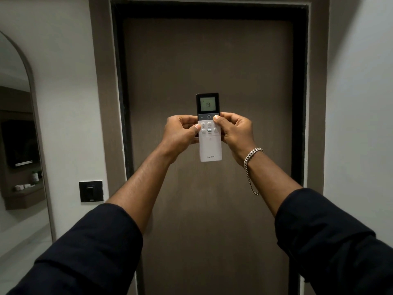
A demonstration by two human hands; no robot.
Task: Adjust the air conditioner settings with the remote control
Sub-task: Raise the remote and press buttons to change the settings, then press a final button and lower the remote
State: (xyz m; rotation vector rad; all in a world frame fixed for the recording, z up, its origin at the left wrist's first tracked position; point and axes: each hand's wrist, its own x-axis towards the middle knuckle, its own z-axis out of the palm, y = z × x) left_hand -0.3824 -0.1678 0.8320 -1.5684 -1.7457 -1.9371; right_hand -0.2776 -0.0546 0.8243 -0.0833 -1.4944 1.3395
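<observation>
A white remote control [210, 149] with a black top and a lit screen reading 19 is held upright in front of me at arm's length. My left hand [180, 133] grips its left edge, with the thumb resting on the left buttons. My right hand [235, 130] grips the right edge, thumb tip on the dark strip beside the power button. A silver chain bracelet hangs on my right wrist. No air conditioner is in view.
A closed brown door [212, 60] in a dark frame fills the middle, straight ahead. A black wall switch [91, 191] sits on the white wall to its left. An arched mirror or opening [19, 135] at far left shows a shelf with small items.
</observation>
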